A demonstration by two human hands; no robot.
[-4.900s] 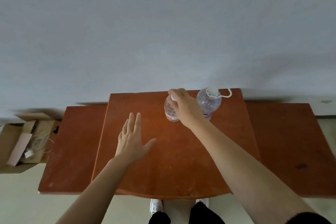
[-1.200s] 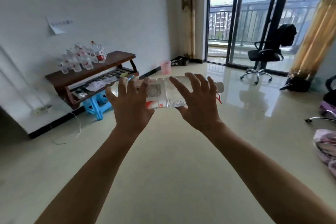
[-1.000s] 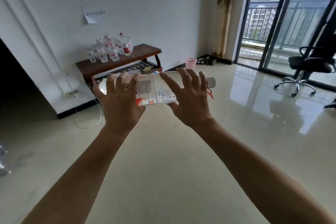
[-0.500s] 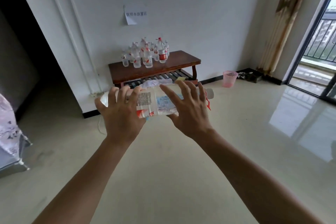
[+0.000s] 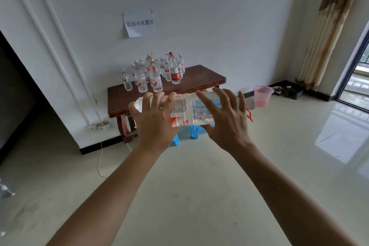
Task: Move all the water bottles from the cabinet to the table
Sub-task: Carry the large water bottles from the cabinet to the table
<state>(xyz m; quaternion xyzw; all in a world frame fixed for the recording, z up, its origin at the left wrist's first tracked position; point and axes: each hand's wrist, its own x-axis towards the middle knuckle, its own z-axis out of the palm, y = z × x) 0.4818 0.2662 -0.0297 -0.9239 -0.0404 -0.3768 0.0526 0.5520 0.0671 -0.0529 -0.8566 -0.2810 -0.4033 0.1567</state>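
Note:
I hold a large clear water bottle (image 5: 185, 112) with a red and white label on its side at chest height, cap pointing right. My left hand (image 5: 154, 124) grips its base end and my right hand (image 5: 225, 124) grips its neck end, fingers wrapped over the top. Straight ahead against the white wall stands a low dark wooden table (image 5: 199, 78). Several more water bottles (image 5: 153, 76) stand upright in a cluster on its left half. Part of the table's front is hidden behind the held bottle.
A paper sign (image 5: 138, 25) hangs on the wall above the bottles. A blue stool (image 5: 194, 132) sits under the table, a pink basket (image 5: 262, 95) to its right. A curtain (image 5: 329, 26) and glass door (image 5: 357, 78) lie right, a dark doorway (image 5: 16, 96) left. A cord (image 5: 99, 158) trails on the floor.
The view has swung until the wooden table with the bottles sits in the middle and closer. Both hands keep the same hold on the sideways bottle.

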